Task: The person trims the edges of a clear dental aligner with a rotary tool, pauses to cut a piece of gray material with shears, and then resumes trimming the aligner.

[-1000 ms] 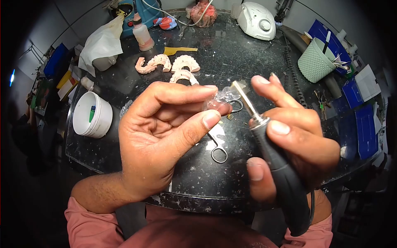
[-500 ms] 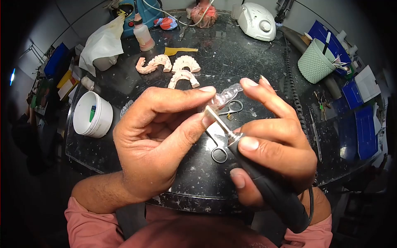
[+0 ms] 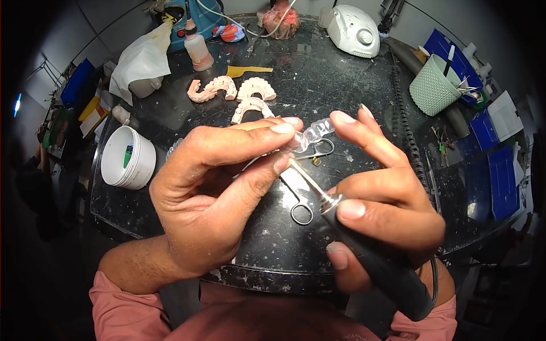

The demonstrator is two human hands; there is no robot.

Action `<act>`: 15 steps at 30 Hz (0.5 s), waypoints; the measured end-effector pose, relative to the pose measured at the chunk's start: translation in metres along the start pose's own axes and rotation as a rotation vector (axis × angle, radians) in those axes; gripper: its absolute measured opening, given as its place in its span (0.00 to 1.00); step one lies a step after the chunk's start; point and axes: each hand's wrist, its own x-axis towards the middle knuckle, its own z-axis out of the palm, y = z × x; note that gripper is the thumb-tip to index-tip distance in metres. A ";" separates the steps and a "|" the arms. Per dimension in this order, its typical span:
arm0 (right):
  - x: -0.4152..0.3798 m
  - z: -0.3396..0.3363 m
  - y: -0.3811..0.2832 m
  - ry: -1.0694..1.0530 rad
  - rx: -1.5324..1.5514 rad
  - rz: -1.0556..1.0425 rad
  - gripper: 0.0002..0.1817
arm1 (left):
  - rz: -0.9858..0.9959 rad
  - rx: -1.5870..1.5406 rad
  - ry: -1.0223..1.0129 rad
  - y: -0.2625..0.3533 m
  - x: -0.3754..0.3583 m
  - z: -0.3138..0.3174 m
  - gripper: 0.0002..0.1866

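A clear dental aligner [image 3: 313,132] is pinched between the thumb and forefinger of my left hand [image 3: 210,182]. Its far end meets the outstretched forefinger of my right hand [image 3: 387,204]. That hand is wrapped round the black handle of a rotary handpiece [image 3: 381,264], thumb and middle finger near its metal collar. The handpiece's thin bur shaft points up and left, its tip close by my left thumb and the aligner's near edge. On the table below both hands lies a pair of scissors [image 3: 302,213], its blades partly hidden by my left hand.
Dental plaster models [image 3: 256,89] sit beyond my hands with a yellow strip [image 3: 248,70] behind them. At left stands a white tub [image 3: 129,157]. A white control unit [image 3: 354,31] is at the back, a green basket [image 3: 435,85] of tools at right, and a coiled cord [image 3: 405,113] runs along that side.
My right hand and the handpiece have shifted slightly right and down, with the bur tip drawn a little back. The aligner has turned slightly in my left fingers.
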 end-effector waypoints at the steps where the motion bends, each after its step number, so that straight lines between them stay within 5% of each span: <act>1: 0.000 0.000 0.000 0.002 0.008 0.002 0.21 | 0.015 0.014 -0.007 0.000 0.000 0.000 0.13; 15: 0.000 -0.001 -0.003 -0.034 -0.007 0.035 0.21 | -0.055 0.116 -0.010 0.010 -0.002 -0.001 0.14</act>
